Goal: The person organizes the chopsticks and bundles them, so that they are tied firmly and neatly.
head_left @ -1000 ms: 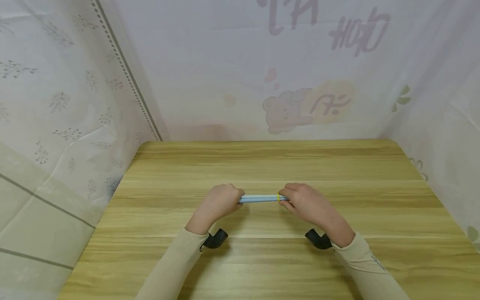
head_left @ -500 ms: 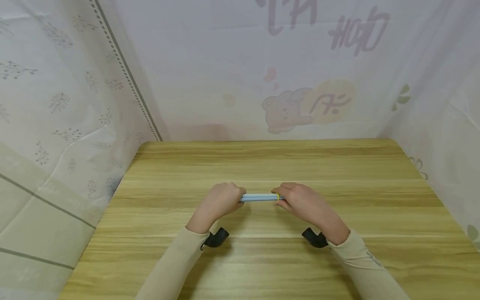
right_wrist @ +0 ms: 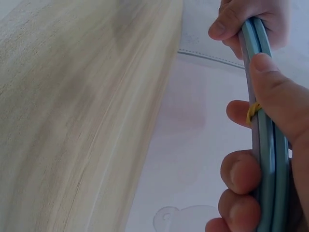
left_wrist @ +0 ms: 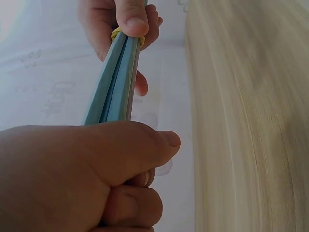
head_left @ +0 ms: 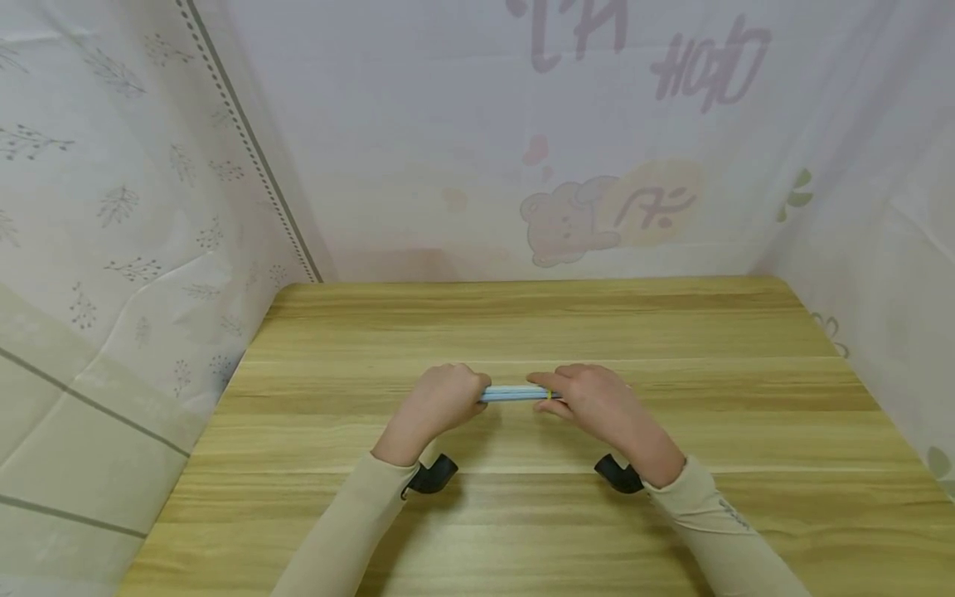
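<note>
Between the two hands lies a bundle of thin, faceted light-blue sticks point(head_left: 515, 393), held crosswise above the table. A yellow rubber band point(right_wrist: 252, 112) is wound round it toward its right part. My left hand point(head_left: 440, 408) grips the left end in a fist, with the thumb lying across the sticks in the left wrist view. My right hand point(head_left: 606, 408) holds the part around the band. Its thumb point(right_wrist: 268, 79) lies along the sticks on the left side of the band, and the other fingers curl round from the far side. Both ends are hidden in the hands in the head view.
The wood-grain table point(head_left: 522, 531) spans the lower half of the head view. Patterned curtains point(head_left: 418, 149) hang behind it and at both sides. Dark curved pieces point(head_left: 435, 475) stick out from the inner side of both sleeves near the wrists.
My right hand has slid left along the sticks, so its fingertips now reach past the band and less of the bundle shows. The left hand has stayed almost in place.
</note>
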The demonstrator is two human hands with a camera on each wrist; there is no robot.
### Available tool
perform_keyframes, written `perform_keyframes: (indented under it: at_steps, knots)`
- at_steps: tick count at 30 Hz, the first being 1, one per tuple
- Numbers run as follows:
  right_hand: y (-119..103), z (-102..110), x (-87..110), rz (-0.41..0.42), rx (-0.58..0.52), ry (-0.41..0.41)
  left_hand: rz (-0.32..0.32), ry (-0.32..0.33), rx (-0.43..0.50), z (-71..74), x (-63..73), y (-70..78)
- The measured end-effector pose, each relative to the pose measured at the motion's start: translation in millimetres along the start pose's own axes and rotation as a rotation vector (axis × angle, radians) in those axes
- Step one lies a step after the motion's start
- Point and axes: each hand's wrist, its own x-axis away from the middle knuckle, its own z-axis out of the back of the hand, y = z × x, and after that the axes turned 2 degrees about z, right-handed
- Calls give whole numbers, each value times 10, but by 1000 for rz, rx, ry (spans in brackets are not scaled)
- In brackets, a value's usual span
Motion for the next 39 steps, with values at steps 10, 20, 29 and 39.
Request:
perform_keyframes:
  at_steps: [10, 20, 29, 39]
  knots:
    - [-21, -40, -14, -5, 37, 19, 13, 4, 6, -9, 4, 7]
    - [9, 60, 23, -90, -25, -17, 21, 7, 13, -12, 13, -13]
    - [46, 119, 59, -75, -39, -20, 28, 7, 24, -10, 37, -44]
    - [-12, 124, 22, -29, -26, -83, 27, -1, 25, -25, 41, -65]
